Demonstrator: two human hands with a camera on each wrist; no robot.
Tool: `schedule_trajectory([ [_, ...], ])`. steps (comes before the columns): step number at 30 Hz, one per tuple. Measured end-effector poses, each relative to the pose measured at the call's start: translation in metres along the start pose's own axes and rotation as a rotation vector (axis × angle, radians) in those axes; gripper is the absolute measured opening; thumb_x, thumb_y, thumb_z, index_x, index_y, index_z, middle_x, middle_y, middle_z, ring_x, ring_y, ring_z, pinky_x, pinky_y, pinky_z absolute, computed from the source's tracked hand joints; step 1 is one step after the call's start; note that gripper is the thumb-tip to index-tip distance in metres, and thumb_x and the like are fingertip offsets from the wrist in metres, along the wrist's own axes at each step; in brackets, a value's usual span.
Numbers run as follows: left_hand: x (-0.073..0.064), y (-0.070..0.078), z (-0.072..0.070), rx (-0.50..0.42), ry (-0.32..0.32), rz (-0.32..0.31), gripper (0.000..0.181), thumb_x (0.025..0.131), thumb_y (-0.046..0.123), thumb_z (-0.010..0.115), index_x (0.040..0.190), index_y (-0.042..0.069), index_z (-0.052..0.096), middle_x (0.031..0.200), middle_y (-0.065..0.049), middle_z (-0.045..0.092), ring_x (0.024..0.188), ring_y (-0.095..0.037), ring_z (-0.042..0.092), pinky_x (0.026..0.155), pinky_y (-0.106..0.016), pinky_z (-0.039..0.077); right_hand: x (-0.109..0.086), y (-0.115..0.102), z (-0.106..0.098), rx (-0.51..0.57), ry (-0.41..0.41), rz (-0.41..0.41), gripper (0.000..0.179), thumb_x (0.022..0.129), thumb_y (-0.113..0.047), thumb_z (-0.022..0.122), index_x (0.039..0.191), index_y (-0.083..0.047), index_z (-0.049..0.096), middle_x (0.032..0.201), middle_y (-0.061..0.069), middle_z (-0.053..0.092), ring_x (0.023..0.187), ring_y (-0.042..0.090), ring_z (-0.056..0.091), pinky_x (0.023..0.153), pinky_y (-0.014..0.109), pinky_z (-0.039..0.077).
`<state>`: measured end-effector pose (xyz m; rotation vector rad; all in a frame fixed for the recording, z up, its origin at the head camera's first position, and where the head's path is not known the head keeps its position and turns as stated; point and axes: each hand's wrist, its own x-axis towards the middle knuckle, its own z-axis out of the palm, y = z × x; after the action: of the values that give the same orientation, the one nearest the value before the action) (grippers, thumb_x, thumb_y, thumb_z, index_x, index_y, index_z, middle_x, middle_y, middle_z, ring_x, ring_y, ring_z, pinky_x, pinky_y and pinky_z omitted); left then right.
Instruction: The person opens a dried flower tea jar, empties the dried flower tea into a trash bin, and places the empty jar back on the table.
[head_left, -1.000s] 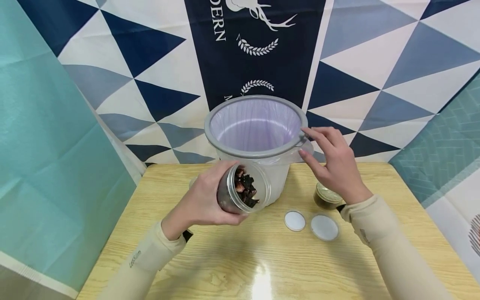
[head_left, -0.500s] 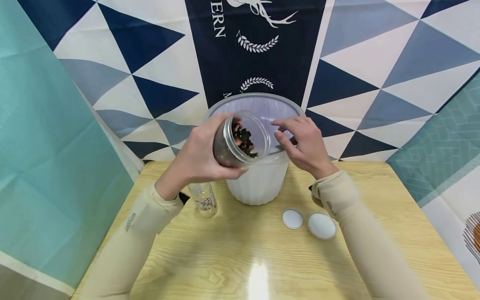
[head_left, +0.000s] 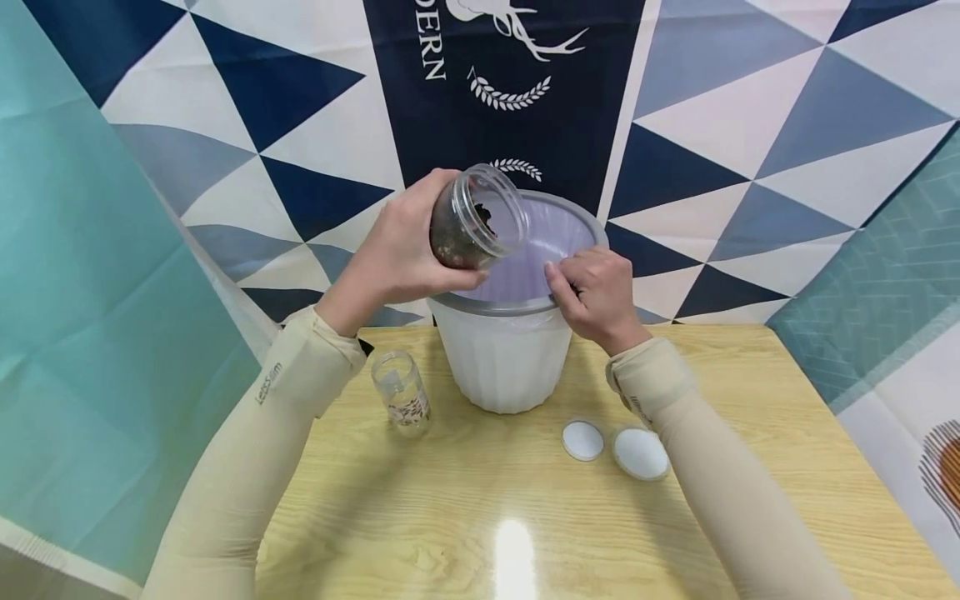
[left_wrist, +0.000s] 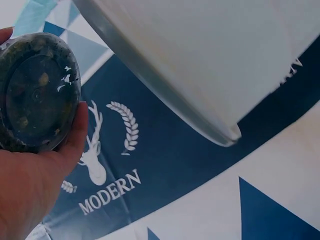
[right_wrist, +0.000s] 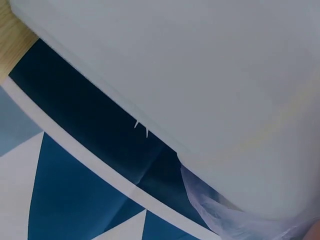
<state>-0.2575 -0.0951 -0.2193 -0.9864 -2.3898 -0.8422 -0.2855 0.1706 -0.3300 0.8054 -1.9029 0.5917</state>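
My left hand [head_left: 397,246] grips a clear jar [head_left: 453,233] of dark dried pieces, tilted with its uncapped mouth to the right above the trash bin [head_left: 502,358]. In the left wrist view the jar's round base [left_wrist: 37,95] faces the camera, with the thumb [left_wrist: 75,130] along its side. The bin is white, with a grey rim and a pale purple liner bag [head_left: 555,229]. At the rim's right side, my right hand [head_left: 596,292] holds on with curled fingers, partly hidden. The right wrist view has mostly the bin wall [right_wrist: 190,75] and loose liner [right_wrist: 225,220].
An uncapped glass jar [head_left: 402,396] with printed marks stands left of the bin on the wooden table [head_left: 450,517]. Two round white lids [head_left: 582,440] lie to the right, near my right forearm. A patterned cloth [head_left: 697,167] hangs close behind the bin.
My left hand has raised the jar from in front of the bin to above its opening and tilted it. My right hand has shifted left along the rim, its fingers now curled.
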Motion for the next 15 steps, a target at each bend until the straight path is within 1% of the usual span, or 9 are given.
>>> schedule_trajectory([
  [3, 0.008, -0.005, -0.002, 0.043, -0.021, -0.047, 0.092, 0.066, 0.031, 0.094, 0.143, 0.006, 0.05, 0.139, -0.009, 0.061, 0.128, -0.022, 0.059, 0.11, -0.04, 0.051, 0.0, 0.0, 0.003, -0.008, 0.033, 0.002, 0.06, 0.103, -0.035, 0.043, 0.048, -0.012, 0.04, 0.044, 0.006, 0.041, 0.045, 0.031, 0.044, 0.047, 0.042, 0.034],
  [7, 0.021, -0.01, -0.004, 0.101, -0.047, -0.095, 0.092, 0.069, 0.035, 0.092, 0.145, 0.009, 0.048, 0.141, -0.008, 0.059, 0.129, -0.022, 0.057, 0.111, -0.04, 0.049, 0.001, -0.001, 0.001, -0.033, 0.024, 0.008, 0.059, 0.102, -0.034, 0.043, 0.047, -0.012, 0.042, 0.044, 0.007, 0.042, 0.044, 0.032, 0.045, 0.045, 0.042, 0.034],
  [11, 0.033, -0.016, -0.007, 0.183, -0.058, -0.112, 0.091, 0.07, 0.037, 0.09, 0.146, 0.01, 0.047, 0.14, -0.007, 0.059, 0.128, -0.022, 0.055, 0.111, -0.04, 0.049, 0.001, -0.003, 0.001, -0.043, 0.014, 0.024, 0.058, 0.101, -0.032, 0.044, 0.047, -0.012, 0.043, 0.044, 0.007, 0.043, 0.045, 0.032, 0.046, 0.046, 0.042, 0.034],
  [15, 0.04, -0.023, -0.01, 0.293, -0.078, -0.113, 0.091, 0.072, 0.037, 0.089, 0.147, 0.01, 0.046, 0.14, -0.009, 0.058, 0.126, -0.025, 0.052, 0.11, -0.041, 0.048, 0.0, -0.004, 0.004, -0.031, 0.02, 0.052, 0.059, 0.102, -0.033, 0.044, 0.046, -0.012, 0.042, 0.044, 0.006, 0.041, 0.043, 0.029, 0.043, 0.045, 0.04, 0.031],
])
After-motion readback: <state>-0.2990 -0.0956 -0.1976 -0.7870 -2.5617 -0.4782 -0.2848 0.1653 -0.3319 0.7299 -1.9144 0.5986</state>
